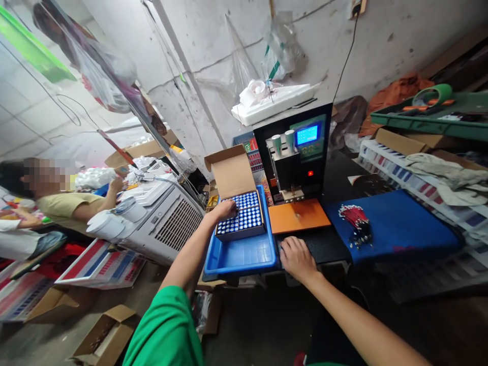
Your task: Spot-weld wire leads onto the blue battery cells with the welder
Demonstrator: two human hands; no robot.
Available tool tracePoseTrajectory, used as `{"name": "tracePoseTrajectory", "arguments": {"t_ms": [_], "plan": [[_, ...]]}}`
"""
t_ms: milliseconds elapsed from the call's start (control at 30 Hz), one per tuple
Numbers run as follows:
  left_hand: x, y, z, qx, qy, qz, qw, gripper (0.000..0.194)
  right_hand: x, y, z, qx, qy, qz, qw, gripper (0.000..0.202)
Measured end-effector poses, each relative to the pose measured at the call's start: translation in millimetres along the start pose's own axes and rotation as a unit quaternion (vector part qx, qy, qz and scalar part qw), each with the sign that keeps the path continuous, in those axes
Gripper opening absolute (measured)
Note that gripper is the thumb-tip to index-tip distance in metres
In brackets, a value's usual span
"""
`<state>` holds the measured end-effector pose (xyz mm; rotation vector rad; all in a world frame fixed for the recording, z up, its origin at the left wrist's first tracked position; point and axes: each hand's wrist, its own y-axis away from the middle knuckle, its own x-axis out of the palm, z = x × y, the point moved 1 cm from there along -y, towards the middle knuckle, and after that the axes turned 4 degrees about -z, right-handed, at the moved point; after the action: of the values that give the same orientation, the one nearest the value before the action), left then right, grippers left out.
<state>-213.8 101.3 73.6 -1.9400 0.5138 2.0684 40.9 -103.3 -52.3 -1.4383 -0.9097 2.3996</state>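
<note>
While a person in a yellow top (72, 206), face blurred out, sits well to the left of the left hand (227, 209), that hand is bent over blue cells with pale tops (249, 216). Its fingertips are hidden, so whether it grips one cannot be told. The cells stand upright in rows below and right of it, inside an open cardboard box (234, 173) in a blue tray (244, 256). Beyond the right hand (298, 258) stands a black machine (287, 170); characters on its lit display (307, 134) are too small to read. An orange plate (299, 216) lies just ahead of that hand, which rests palm down on the dark tabletop (330, 247), fingers loosely spread, palm concealed. To its right, red and black wires (356, 223) lie bunched on blue material (412, 229), individual ends indistinct.
</note>
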Motion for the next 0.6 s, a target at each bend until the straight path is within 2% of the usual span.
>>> {"name": "tracePoseTrajectory", "arguments": {"t_ms": [133,233,300,400,500,600], "plan": [[-3.0,9,8,0.006,0.067,-0.046,0.997,0.013,2,-1,0,0.007,0.004,0.006,1.0,0.008],[-0.8,13,8,-0.051,0.135,-0.088,0.986,0.015,1,-1,0,0.008,0.008,0.011,1.0,0.008],[1.6,12,2,-0.084,0.152,-0.095,0.98,0.021,1,-1,-1,0.006,0.009,0.015,1.0,0.007],[1.9,8,-13,-0.1,0.13,-0.071,0.984,0.029,0,0,-1,0.001,0.005,0.017,1.0,0.008],[-9.6,8,-22,-0.112,0.096,-0.065,0.987,0.026,0,1,-1,-0.001,-0.001,0.013,1.0,0.009],[-32.9,23,-11,-0.123,0.144,-0.132,0.973,0.025,0,1,-2,0.002,-0.005,0.011,1.0,0.011]]}}
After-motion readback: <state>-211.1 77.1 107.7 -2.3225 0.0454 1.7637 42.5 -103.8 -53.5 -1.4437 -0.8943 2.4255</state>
